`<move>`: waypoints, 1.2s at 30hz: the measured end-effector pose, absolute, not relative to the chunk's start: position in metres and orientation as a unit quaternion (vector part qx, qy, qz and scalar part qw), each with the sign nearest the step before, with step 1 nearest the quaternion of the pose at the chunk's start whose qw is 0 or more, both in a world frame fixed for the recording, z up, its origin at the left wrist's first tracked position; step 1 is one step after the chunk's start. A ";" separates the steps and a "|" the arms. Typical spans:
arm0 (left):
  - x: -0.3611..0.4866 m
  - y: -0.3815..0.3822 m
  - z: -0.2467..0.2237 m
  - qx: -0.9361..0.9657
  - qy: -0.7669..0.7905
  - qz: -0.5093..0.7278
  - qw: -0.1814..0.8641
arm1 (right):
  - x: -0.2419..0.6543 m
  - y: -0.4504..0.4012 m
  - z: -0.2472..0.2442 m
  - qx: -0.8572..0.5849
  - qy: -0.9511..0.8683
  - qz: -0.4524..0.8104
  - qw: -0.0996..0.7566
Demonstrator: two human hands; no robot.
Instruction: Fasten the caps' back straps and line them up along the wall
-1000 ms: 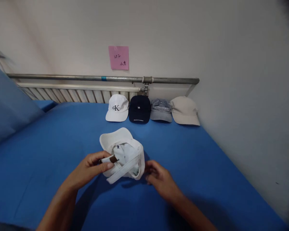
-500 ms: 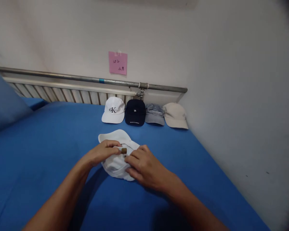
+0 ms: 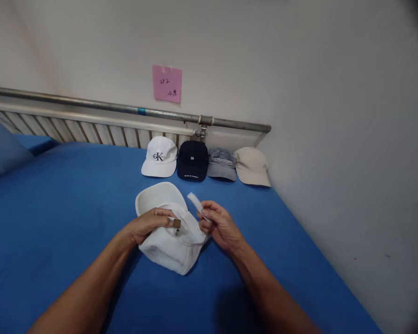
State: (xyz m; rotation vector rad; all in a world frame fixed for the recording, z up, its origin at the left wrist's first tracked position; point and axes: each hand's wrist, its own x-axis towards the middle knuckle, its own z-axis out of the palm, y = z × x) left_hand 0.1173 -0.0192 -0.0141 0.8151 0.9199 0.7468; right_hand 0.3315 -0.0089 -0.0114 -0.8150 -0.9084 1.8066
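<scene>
A white baseball cap rests on the blue surface in front of me, its brim pointing away and its inside partly showing. My left hand is closed on the cap's back edge, by the brass-coloured buckle. Between the thumb and fingers of my right hand is the cap's white adjustment strap. The strap's free end sticks up to the left, apart from the buckle. My left fingers are partly hidden behind the cap fabric.
Along the back stand a white cap with letters, a black cap, a grey cap and a beige cap. Behind them run a metal pipe and a radiator. A wall borders the blue bedding on the right.
The strap has come free of the buckle, and my right hand has drawn it up and to the right. The cap has turned slightly and opened more. The view has shifted a little.
</scene>
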 end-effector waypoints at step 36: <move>0.111 -0.023 -0.022 0.330 0.356 0.352 0.800 | 0.312 -0.025 -0.027 -0.296 -0.343 0.827 0.332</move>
